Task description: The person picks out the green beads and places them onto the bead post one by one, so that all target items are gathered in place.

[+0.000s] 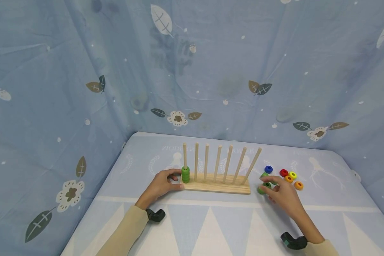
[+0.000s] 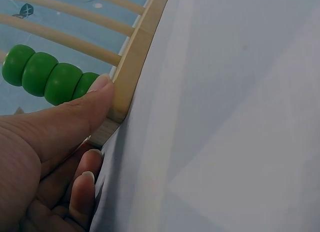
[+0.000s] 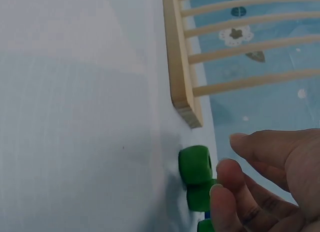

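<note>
A wooden stand [image 1: 215, 187] with a row of upright pegs lies across the table. Several green beads [image 1: 185, 175] are stacked on its leftmost peg. My left hand [image 1: 160, 184] holds the stand's left end; in the left wrist view the thumb [image 2: 92, 105] lies on the base beside the stack. Right of the stand, my right hand [image 1: 284, 197] hovers at a group of loose green beads [image 3: 195, 164], its thumb and fingers apart with nothing between them. The hand partly hides that group.
Beyond the right hand lie a blue bead [image 1: 268, 169], a red bead [image 1: 283, 172], a yellow bead [image 1: 292, 175] and two orange beads [image 1: 298, 185]. A patterned blue cloth [image 1: 224, 71] hangs behind and beside the table.
</note>
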`<state>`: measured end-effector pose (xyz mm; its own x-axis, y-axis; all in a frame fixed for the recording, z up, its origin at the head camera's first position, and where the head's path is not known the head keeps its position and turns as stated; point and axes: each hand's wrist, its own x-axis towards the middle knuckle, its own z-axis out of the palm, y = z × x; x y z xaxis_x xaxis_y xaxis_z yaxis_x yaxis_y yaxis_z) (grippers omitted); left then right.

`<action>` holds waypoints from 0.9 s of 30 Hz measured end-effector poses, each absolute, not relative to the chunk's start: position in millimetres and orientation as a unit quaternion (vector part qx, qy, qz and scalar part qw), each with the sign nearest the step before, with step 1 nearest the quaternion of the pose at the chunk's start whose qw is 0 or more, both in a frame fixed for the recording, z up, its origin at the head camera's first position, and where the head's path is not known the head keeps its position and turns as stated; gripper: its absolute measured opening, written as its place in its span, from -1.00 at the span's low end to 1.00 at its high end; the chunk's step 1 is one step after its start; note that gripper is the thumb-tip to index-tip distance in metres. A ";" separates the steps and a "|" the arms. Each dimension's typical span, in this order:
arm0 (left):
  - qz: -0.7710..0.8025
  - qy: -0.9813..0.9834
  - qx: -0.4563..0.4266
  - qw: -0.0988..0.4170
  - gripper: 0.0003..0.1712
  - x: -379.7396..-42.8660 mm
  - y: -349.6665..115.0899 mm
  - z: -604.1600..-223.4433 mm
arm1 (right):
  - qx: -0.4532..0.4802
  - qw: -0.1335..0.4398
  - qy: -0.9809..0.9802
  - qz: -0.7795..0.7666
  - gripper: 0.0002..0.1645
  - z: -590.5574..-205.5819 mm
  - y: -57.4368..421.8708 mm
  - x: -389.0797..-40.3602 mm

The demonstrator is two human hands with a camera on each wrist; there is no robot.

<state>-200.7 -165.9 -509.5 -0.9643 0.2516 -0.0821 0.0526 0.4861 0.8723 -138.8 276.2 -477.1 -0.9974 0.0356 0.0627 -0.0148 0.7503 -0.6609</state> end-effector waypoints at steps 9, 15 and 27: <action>0.502 0.855 0.089 0.101 -0.33 -201.1 -166.2 -510.4 | -0.023 0.030 -0.941 0.336 -0.58 -484.5 287.5 -141.2; 0.498 0.856 0.092 0.101 -0.33 -202.3 -166.8 -512.4 | -0.024 0.024 -0.943 0.331 -0.58 -487.0 291.3 -142.9; 0.497 0.858 0.092 0.095 -0.31 -201.2 -165.2 -511.5 | -0.024 0.013 -0.942 0.334 -0.58 -491.2 292.9 -144.7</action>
<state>-201.2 -165.2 -511.5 -0.9654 0.2511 -0.0712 0.0631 0.4891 0.8699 -144.7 292.9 -491.2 -0.9985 0.0535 0.0094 0.0356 0.7752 -0.6307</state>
